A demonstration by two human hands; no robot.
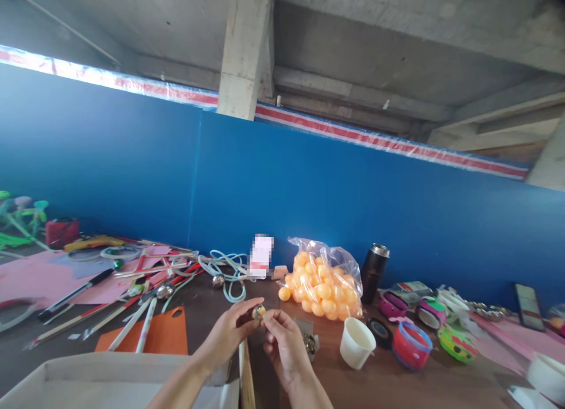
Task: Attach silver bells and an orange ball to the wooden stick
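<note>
A small shiny metallic ball (pixel 258 311), which looks like a jingle bell, is held up over the front middle of the table. My left hand (pixel 227 332) grips it from the left between thumb and fingers. On its right side, the thumb and fingertips of my right hand (pixel 286 344) are pinched together close against the ball. Whether something tiny sits in that pinch cannot be made out. Just below the hands stands a wooden stick (pixel 246 376). Beside my right hand, partly hidden, lie more shiny metallic pieces (pixel 310 345).
A clear bag of orange balls (pixel 324 291) lies ahead, with a black bottle (pixel 375 270) to its right. Nearby stand a white cup (pixel 356 343) and a red-and-blue round container (pixel 412 345). A pale box (pixel 110 373), orange sheet (pixel 170 332), pens and sticks crowd the left. A blue partition (pixel 282 185) rises behind.
</note>
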